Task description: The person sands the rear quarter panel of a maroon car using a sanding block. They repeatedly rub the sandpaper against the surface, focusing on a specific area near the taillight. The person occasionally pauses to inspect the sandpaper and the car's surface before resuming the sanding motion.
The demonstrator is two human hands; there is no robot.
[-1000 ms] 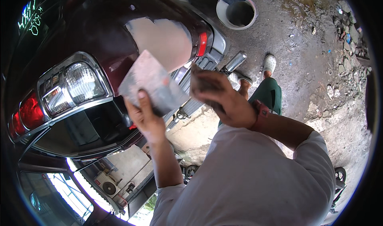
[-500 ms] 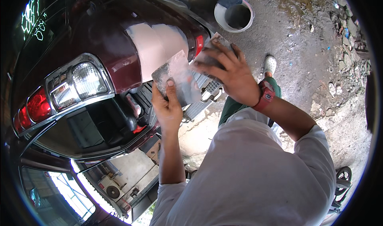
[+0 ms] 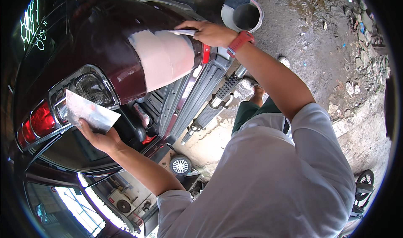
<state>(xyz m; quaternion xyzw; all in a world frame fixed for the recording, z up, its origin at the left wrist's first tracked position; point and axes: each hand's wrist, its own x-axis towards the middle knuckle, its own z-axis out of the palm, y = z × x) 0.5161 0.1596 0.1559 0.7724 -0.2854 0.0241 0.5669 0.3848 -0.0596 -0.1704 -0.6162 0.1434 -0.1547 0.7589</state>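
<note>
My left hand (image 3: pixel 100 137) grips a thin, flat metal plate (image 3: pixel 94 113) smeared with pinkish filler, beside the chrome-framed lamp (image 3: pixel 90 89) of a dark maroon car. In my right hand (image 3: pixel 215 35) is a thin flat spreader (image 3: pixel 184 32), seen nearly edge-on. It sits at the upper edge of a pale pink filler patch (image 3: pixel 163 64) on the car's body panel (image 3: pixel 105 45). Whether the spreader touches the surface cannot be made out. Part of the right fingers is hidden behind the hand.
A white bucket (image 3: pixel 259 22) with dark contents stands on the rough ground beyond my right wrist. A red reflector (image 3: pixel 205 53) lies beside the patch. Below it are the open door sill (image 3: pixel 184 97) and a side step (image 3: pixel 218 96). Rubble (image 3: pixel 357 61) lines the far right.
My hands have moved apart. The right has carried its spreader up to the patch's far edge, while the left has swung the plate left, in front of the lamp.
</note>
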